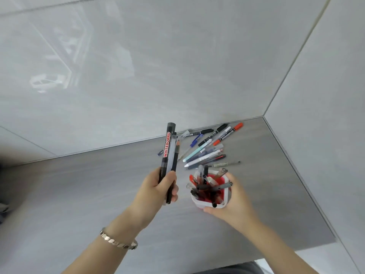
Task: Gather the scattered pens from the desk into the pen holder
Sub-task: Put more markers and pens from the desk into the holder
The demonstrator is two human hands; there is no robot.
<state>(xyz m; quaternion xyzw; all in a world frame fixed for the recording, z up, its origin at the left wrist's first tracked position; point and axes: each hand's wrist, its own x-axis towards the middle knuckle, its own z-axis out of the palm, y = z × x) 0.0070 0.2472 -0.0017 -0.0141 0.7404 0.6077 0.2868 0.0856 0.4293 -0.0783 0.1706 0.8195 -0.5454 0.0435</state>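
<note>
1. While the right hand curls round the pen holder from its near right side, thumb along the white rim, the holder is already crowded with pens leaning every which way. I cannot tell whether it sits on the worktop or is lifted just off it.
2. The left hand is clamped on a small bundle held upright just left of the holder: a black whiteboard marker with at least two slimmer pens against it.
3. Not yet gathered is a loose pile of pens lying on the worktop just behind the holder, towards the wall. Among them are an orange-capped marker and a pale teal pen.
4. From where I stand, the job looks past halfway: the bundle goes in next, then the pile wants another handful or two.
5. The holder looks nearly full, so the last pens may need coaxing in between the others.
</note>
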